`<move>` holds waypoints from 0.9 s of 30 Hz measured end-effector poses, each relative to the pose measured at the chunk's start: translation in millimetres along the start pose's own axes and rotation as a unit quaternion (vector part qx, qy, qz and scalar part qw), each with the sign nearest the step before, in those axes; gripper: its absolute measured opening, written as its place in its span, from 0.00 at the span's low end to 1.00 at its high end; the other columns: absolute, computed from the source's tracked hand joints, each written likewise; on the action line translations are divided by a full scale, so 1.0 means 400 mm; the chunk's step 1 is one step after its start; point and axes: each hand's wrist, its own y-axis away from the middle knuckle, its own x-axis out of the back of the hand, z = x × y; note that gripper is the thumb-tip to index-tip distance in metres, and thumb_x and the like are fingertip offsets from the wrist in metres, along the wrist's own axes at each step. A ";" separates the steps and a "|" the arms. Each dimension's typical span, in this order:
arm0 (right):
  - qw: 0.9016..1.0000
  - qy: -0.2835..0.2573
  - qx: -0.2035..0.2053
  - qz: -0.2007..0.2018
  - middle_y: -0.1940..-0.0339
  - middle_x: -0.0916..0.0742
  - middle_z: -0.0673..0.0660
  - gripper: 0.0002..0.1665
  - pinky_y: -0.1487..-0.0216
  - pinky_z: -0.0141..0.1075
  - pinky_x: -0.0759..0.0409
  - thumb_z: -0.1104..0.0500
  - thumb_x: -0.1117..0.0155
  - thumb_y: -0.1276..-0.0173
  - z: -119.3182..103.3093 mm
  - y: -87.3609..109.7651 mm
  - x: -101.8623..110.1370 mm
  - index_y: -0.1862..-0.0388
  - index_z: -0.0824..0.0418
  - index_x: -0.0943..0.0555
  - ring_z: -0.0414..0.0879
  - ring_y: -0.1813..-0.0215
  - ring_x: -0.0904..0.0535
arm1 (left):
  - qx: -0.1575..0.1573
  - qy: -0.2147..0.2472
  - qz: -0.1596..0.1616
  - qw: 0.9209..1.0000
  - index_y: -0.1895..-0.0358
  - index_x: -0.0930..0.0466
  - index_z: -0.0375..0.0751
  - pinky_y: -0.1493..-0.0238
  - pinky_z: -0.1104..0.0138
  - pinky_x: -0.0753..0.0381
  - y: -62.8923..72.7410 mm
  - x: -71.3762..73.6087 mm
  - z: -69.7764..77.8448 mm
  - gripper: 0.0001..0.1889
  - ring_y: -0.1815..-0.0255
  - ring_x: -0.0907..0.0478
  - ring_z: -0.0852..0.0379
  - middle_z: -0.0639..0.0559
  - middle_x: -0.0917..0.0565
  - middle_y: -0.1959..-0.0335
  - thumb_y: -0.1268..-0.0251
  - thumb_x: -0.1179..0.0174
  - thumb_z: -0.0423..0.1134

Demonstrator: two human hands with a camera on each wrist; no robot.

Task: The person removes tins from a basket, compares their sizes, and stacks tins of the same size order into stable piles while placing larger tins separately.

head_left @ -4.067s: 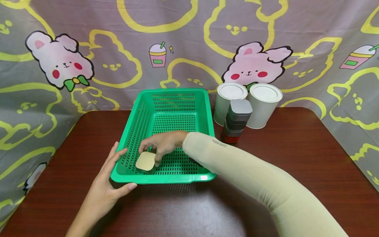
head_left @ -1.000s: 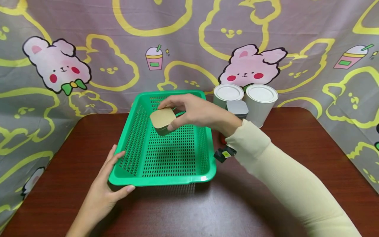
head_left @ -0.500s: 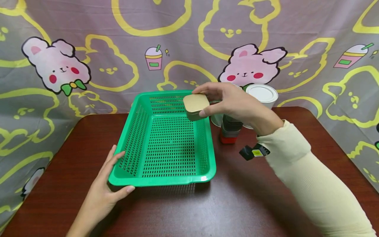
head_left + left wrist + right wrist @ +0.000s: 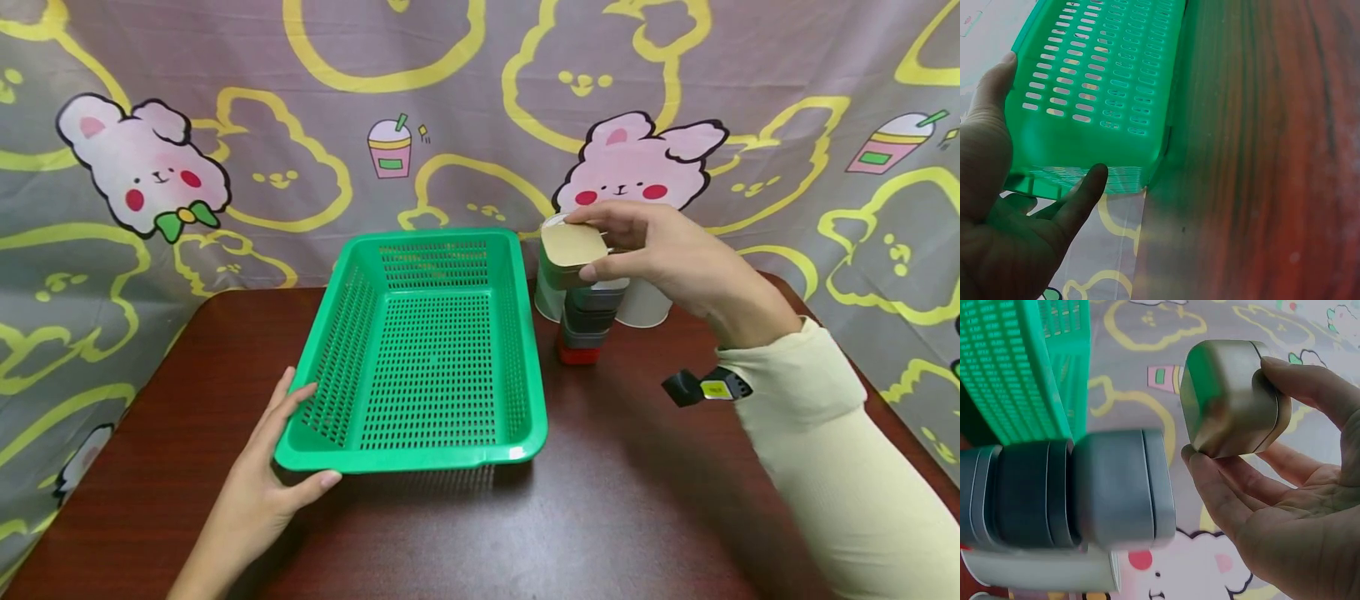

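Between its thumb and fingers my right hand (image 4: 682, 258) holds a small gold square tin (image 4: 573, 246) with rounded corners. The tin is in the air over a stack of similar tins: a silver tin (image 4: 597, 296) on top, a black tin (image 4: 587, 317), a grey tin (image 4: 583, 337) and a red tin (image 4: 579, 354) at the bottom. In the right wrist view, a gap shows between the gold tin (image 4: 1232, 397) and the silver tin (image 4: 1124, 487). My left hand (image 4: 258, 479) grips the near left corner of a green plastic basket (image 4: 420, 458), thumb at the front rim and fingers at the side.
Two white-lidded round canisters stand behind the stack, a left canister (image 4: 547, 292) and a right canister (image 4: 647, 302), both partly hidden. A patterned cloth (image 4: 465, 100) hangs behind the dark red-brown wooden table (image 4: 600, 517). A small black device (image 4: 705, 387) sits at my right wrist.
My right hand has taken the gold tin out of the basket, lifted it and carried it right, over the stack. My left hand stays at the basket corner.
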 end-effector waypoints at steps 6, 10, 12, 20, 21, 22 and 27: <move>1.000 -0.025 0.003 0.008 0.46 0.12 0.47 0.32 0.43 0.29 0.23 0.65 0.28 0.32 0.021 0.012 0.027 0.28 0.57 0.22 0.44 0.43 0.18 | 0.002 0.000 0.000 1.000 0.18 0.39 0.57 0.32 0.27 0.47 0.000 0.000 0.002 0.53 0.13 0.55 0.42 0.65 0.57 0.12 0.46 0.21 0.32; 1.000 -0.022 -0.001 0.017 0.46 0.12 0.47 0.31 0.43 0.30 0.23 0.65 0.30 0.31 0.034 0.016 0.036 0.29 0.56 0.22 0.44 0.43 0.18 | 0.002 -0.003 0.001 1.000 0.18 0.40 0.57 0.31 0.28 0.47 0.000 0.000 0.002 0.53 0.13 0.55 0.44 0.65 0.58 0.12 0.46 0.21 0.32; 1.000 -0.023 -0.003 0.021 0.45 0.12 0.46 0.30 0.43 0.30 0.23 0.65 0.29 0.31 0.042 0.016 0.040 0.30 0.56 0.22 0.43 0.43 0.18 | 0.002 -0.003 0.000 1.000 0.18 0.40 0.57 0.31 0.28 0.47 0.000 0.000 0.001 0.53 0.13 0.55 0.44 0.65 0.58 0.12 0.46 0.21 0.32; 0.998 -0.051 -0.014 0.033 0.44 0.12 0.43 0.32 0.43 0.28 0.24 0.65 0.29 0.31 0.064 0.018 0.052 0.29 0.57 0.23 0.42 0.41 0.19 | 0.003 0.002 -0.001 1.000 0.18 0.40 0.57 0.32 0.28 0.48 0.001 0.000 0.001 0.53 0.13 0.56 0.44 0.66 0.58 0.12 0.46 0.21 0.32; 0.998 -0.051 -0.015 0.033 0.44 0.12 0.43 0.32 0.43 0.29 0.24 0.65 0.29 0.31 0.066 0.018 0.053 0.29 0.57 0.23 0.42 0.41 0.19 | 0.002 0.002 -0.001 1.000 0.18 0.40 0.57 0.32 0.27 0.48 0.001 0.000 0.001 0.53 0.13 0.56 0.43 0.66 0.58 0.12 0.46 0.21 0.32; 0.998 -0.050 -0.017 0.034 0.44 0.12 0.44 0.32 0.43 0.29 0.24 0.65 0.29 0.31 0.067 0.019 0.053 0.29 0.57 0.23 0.42 0.41 0.19 | 0.001 0.002 0.000 1.000 0.18 0.40 0.57 0.32 0.27 0.48 0.001 0.000 0.001 0.53 0.13 0.56 0.43 0.65 0.58 0.12 0.46 0.21 0.31; 0.998 -0.050 -0.021 0.035 0.46 0.12 0.42 0.32 0.44 0.29 0.24 0.65 0.29 0.31 0.073 0.017 0.055 0.28 0.58 0.23 0.42 0.43 0.19 | -0.001 0.001 0.001 1.000 0.18 0.39 0.56 0.33 0.25 0.47 0.002 -0.001 0.003 0.53 0.13 0.56 0.44 0.65 0.57 0.12 0.47 0.21 0.31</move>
